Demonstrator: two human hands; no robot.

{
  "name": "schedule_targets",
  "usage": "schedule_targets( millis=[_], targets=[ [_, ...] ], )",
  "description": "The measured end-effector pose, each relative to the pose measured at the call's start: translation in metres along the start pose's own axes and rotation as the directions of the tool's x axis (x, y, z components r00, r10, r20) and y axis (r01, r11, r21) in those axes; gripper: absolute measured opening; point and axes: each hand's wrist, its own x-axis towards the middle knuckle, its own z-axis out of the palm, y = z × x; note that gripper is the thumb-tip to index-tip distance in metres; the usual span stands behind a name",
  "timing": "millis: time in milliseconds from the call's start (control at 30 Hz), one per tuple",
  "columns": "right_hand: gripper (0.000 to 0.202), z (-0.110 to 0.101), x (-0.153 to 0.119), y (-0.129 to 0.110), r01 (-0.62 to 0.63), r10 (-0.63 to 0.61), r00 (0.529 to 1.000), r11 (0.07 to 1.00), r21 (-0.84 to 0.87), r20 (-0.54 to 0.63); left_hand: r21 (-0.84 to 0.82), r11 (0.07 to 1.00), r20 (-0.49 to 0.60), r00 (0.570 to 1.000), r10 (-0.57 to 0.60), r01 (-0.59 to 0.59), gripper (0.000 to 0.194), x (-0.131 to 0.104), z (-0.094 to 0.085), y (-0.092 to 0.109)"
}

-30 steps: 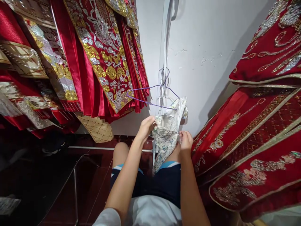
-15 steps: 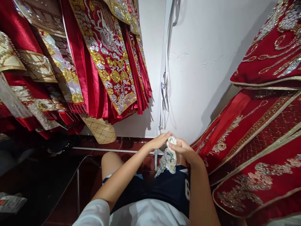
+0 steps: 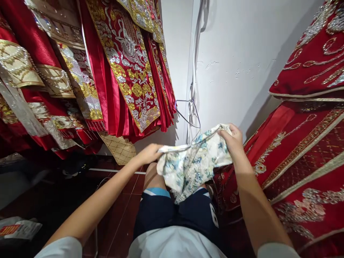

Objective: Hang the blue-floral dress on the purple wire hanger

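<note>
A thin white cloth (image 3: 199, 166) with blue and green flowers, perhaps a garment, is stretched out over my thighs. My left hand (image 3: 150, 153), slightly blurred, grips its upper left corner. At the upper right edge, my right hand (image 3: 233, 139) pinches the fabric between thumb and fingers. The lower part of the cloth hangs loose in folds between my knees. Just above it a thin dark loop (image 3: 199, 123), like a wire hanger, dangles by the wall.
Embroidered red costumes (image 3: 134, 75) hang at the left. More red beaded garments (image 3: 282, 136) hang close by my right arm. A white wall (image 3: 228, 64) with a vertical strap (image 3: 195, 68) stands ahead. A plastic package (image 3: 20, 229) lies at the lower left.
The cloth was bunched up between both hands held close together. Now my hands have moved apart and the cloth is spread wide between them. The dark loop has swung out wider.
</note>
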Motion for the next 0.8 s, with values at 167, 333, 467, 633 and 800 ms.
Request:
schedule_targets(
  millis=[167, 333, 467, 633, 800],
  targets=[
    [0.020, 0.055, 0.045, 0.044, -0.057, 0.056, 0.996, 0.998, 0.006, 0.064, -0.072, 0.980, -0.112, 0.978, 0.176, -0.184, 0.007, 0.040, -0.048, 0.067],
    [0.034, 0.092, 0.044, 0.067, -0.353, 0.337, 0.887, 0.935, -0.006, 0.316, -0.314, 0.909, -0.272, 0.943, 0.192, -0.275, 0.005, 0.068, -0.044, 0.122],
    [0.033, 0.087, 0.037, 0.064, -0.284, 0.270, 0.933, 0.959, 0.023, 0.236, -0.522, 0.835, -0.310, 0.951, 0.006, -0.176, 0.010, 0.099, -0.035, 0.136],
    [0.028, 0.059, 0.040, 0.055, -0.173, 0.172, 0.982, 0.985, -0.003, 0.073, -0.546, 0.832, -0.316, 0.944, -0.094, -0.100, 0.011, 0.136, -0.028, 0.130],
    [0.025, 0.050, 0.040, 0.047, -0.148, 0.149, 0.988, 0.989, -0.022, 0.049, -0.592, 0.800, -0.102, 0.976, -0.195, 0.097, 0.016, 0.148, -0.034, 0.110]
  ],
)
